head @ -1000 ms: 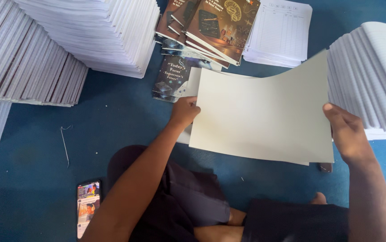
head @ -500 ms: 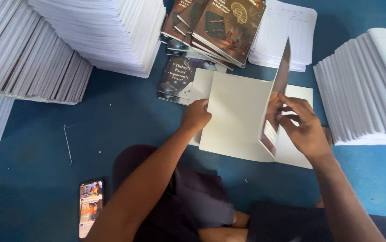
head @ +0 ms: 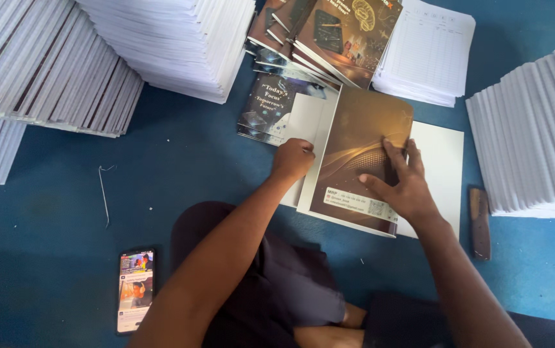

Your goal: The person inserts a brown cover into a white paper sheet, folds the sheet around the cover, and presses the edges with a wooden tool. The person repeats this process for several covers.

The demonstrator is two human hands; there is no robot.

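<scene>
Head view. A brown glossy cover (head: 355, 154) is seen lying flat on the blue floor (head: 180, 167), folded over a white sheet (head: 442, 161) whose right part shows beyond the cover's right edge. The right hand (head: 400, 183) is laid on top of the cover, on its right half; the fingers (head: 396, 154) are spread and pressed flat on the brown surface, the thumb pointing toward the cover's lower left, so nothing is pinched. The left hand (head: 293, 160) is set just at the cover's left edge, with its fingers curled down onto the pale strip of board there; whether the strip is gripped or only pressed cannot be told.

Directly behind the cover, a fanned pile of printed dark covers (head: 316, 32) is found, with a stack of ruled sheets (head: 429, 51) behind and to the right of the cover. To the right of the cover, a tall stack of white page blocks (head: 535, 135) stands, and a small wooden tool (head: 480, 222) lies between it and the cover. Further white stacks (head: 97, 58) rise well to the left of the cover. A phone (head: 135, 290) with a lit screen lies on the floor, well apart from the cover, below and to its left.
</scene>
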